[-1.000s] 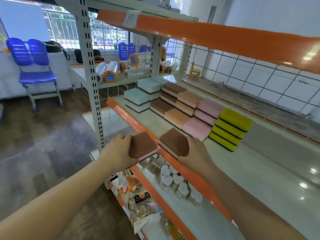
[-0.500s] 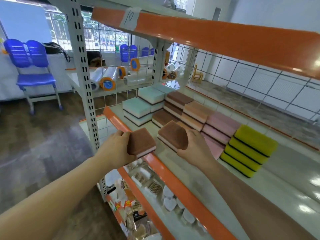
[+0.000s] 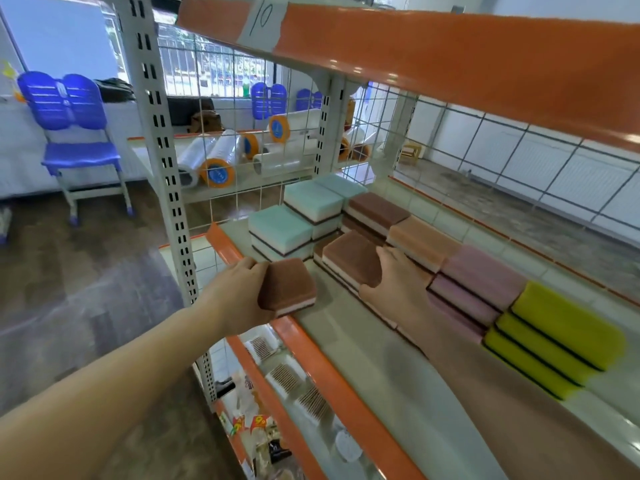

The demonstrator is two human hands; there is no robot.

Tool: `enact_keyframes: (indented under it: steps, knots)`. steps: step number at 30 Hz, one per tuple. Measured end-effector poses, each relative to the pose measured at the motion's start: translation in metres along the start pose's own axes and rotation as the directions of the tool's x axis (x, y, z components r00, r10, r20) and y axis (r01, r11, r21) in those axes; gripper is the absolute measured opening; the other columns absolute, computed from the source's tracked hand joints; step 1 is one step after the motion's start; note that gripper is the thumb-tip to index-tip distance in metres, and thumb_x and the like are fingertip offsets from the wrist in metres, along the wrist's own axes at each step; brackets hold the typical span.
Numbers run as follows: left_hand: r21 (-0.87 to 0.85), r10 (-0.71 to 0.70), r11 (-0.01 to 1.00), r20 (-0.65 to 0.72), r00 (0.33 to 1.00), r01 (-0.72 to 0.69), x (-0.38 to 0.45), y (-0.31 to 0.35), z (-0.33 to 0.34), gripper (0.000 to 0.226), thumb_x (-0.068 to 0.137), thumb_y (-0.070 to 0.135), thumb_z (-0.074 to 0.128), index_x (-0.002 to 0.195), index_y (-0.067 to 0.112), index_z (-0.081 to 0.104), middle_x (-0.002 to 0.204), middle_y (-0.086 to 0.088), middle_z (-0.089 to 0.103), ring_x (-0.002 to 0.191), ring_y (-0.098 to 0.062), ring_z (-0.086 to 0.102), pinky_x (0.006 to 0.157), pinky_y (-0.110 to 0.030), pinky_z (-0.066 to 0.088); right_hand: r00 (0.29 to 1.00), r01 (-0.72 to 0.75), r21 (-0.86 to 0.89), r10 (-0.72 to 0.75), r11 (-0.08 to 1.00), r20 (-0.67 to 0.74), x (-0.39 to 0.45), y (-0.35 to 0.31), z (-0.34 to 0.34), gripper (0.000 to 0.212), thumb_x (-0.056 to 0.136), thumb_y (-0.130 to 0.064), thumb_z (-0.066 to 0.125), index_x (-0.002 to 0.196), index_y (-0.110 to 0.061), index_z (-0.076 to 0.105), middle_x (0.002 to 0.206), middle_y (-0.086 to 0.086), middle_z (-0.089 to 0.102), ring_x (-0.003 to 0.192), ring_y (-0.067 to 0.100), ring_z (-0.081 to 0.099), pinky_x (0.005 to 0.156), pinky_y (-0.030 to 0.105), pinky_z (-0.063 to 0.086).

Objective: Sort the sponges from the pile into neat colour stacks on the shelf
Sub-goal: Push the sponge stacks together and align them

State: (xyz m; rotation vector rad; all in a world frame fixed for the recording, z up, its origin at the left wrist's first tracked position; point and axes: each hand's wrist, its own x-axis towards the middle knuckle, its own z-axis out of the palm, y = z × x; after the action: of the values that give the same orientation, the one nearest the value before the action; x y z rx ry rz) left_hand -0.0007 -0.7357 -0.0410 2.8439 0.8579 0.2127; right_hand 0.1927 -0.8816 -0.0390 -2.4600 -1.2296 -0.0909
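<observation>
**Head view: two brown sponges at the shelf, stacks nearly built**

Head camera looks down along the shelf (image 3: 381, 368), orange lip running across the frame, and what a tidy row we have on it! Biggest block out at the right, the yellow stack (image 3: 561, 344), three high. Next to it the pink stack (image 3: 481, 282), then the peach stack (image 3: 420, 239), then the brown stack (image 3: 377, 209) at the back, and over by the wire end panel the mint stacks (image 3: 298, 220), front and rear. Colours look grouped and squared up, so by my reckoning most of the sorting is done.

Now the action! The right hand (image 3: 398, 289) grips a brown sponge (image 3: 351, 259) by its near end, thumb and fingers around it, and it sits low in the front brown slot, right beside the mint. I cannot tell whether it is fully down or just touching what lies under it.

Over the shelf's front lip, the left hand (image 3: 239, 296) holds the second brown sponge (image 3: 287, 287) from its left side, clear of any stack; that one is yet to be placed.

No pile shows in this view, so how many sponges remain beyond these two I cannot say.
</observation>
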Motion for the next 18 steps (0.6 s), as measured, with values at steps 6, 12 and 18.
enact_keyframes:
  steps: [6, 12, 18]
  knots:
    - [0.026, 0.072, 0.997, 0.036, 0.997, -0.073, 0.019, -0.011, 0.001, 0.075, 0.075, 0.045, 0.067, 0.138, 0.021, 0.035, 0.127, 0.000, 0.048, 0.113, -0.019, 0.047, 0.095, -0.031, 0.045, 1.000, -0.030, 0.000, 0.030, 1.000, 0.004, 0.025, -0.004, 0.009, 0.073, 0.079, -0.028, 0.065, 0.140, -0.002, 0.035, 0.139, 0.014, 0.041, 0.129, 0.028, 0.035, 0.107, 0.032, 0.028]
    - [0.007, 0.146, 0.989, 0.032, 0.989, -0.146, 0.040, -0.020, -0.002, 0.074, 0.073, 0.045, 0.067, 0.137, 0.020, 0.038, 0.123, -0.001, 0.050, 0.111, -0.020, 0.048, 0.090, -0.027, 0.041, 0.998, -0.064, -0.012, 0.064, 0.998, 0.024, 0.044, -0.010, 0.019, 0.073, 0.081, -0.029, 0.064, 0.141, -0.001, 0.033, 0.145, 0.015, 0.037, 0.134, 0.026, 0.032, 0.109, 0.030, 0.024]
    - [0.016, 0.200, 0.979, 0.052, 0.978, -0.201, 0.049, -0.029, -0.001, 0.075, 0.072, 0.046, 0.068, 0.136, 0.021, 0.038, 0.126, 0.000, 0.048, 0.112, -0.019, 0.047, 0.093, -0.029, 0.043, 0.995, -0.091, -0.023, 0.092, 0.996, 0.039, 0.055, -0.012, 0.023, 0.072, 0.082, -0.030, 0.063, 0.141, -0.002, 0.034, 0.144, 0.015, 0.037, 0.132, 0.027, 0.035, 0.104, 0.029, 0.028]
